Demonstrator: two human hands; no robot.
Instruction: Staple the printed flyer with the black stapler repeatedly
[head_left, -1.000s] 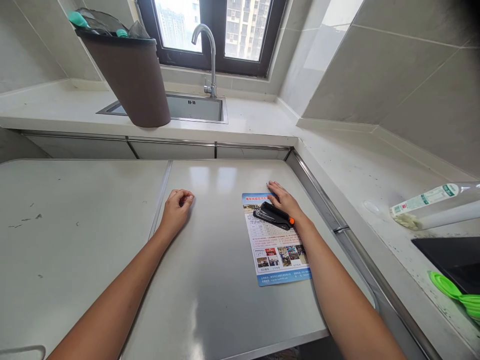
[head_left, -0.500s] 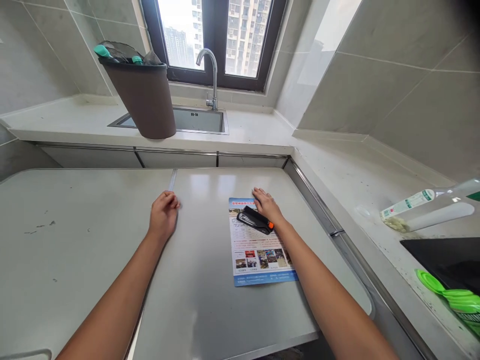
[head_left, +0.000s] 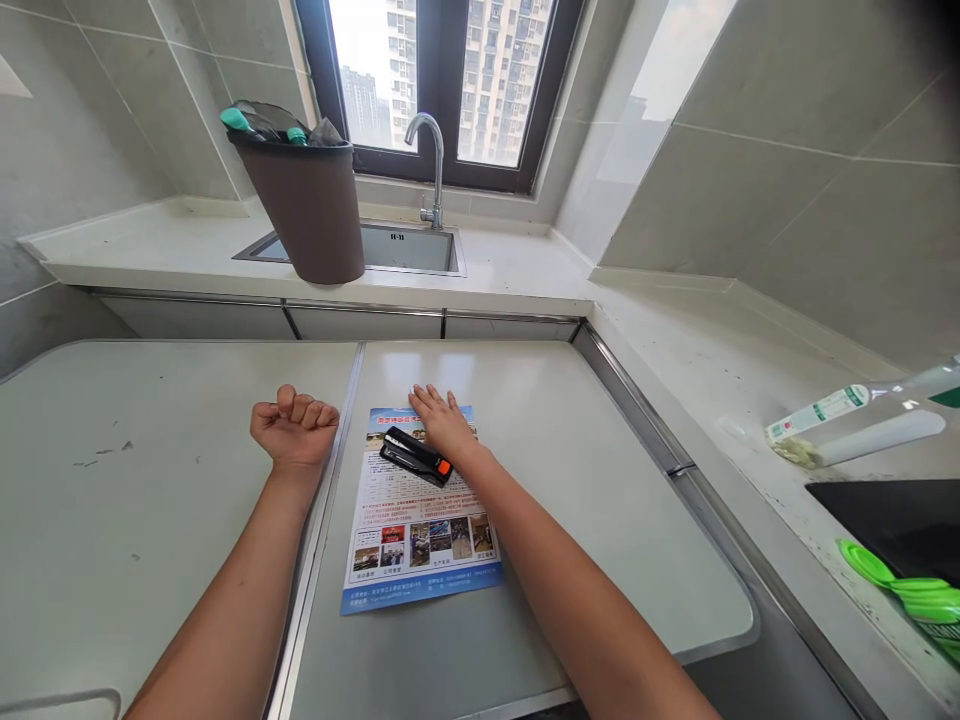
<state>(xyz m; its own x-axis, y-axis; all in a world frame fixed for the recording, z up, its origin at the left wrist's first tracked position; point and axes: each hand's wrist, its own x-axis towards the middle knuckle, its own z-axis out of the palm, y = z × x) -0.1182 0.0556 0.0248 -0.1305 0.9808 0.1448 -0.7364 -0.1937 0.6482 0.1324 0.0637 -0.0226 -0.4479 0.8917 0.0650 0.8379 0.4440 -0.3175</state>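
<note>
A printed leaflet [head_left: 427,500] with a blue lower band and small photos lies on the folding table [head_left: 600,480]. On top of it rests a black stapler [head_left: 415,457] with an orange end. My right hand [head_left: 444,420] lies flat over the leaflet's upper right part, fingers spread, its side close against the stapler. Just left of the table's centre seam, my left hand [head_left: 295,425] is curled into a fist, and nothing shows in it.
Behind the table, a brown bin [head_left: 311,215] with bottles inside stands by the sink [head_left: 412,250] and faucet [head_left: 435,170]. On the right counter lie a clear plastic bottle [head_left: 855,420], a black flat item [head_left: 892,515] and a bright green container [head_left: 922,600].
My right hand has moved left, and the leaflet with the stapler has shifted left towards the seam. My left hand has moved a little left and turned into a fist.
</note>
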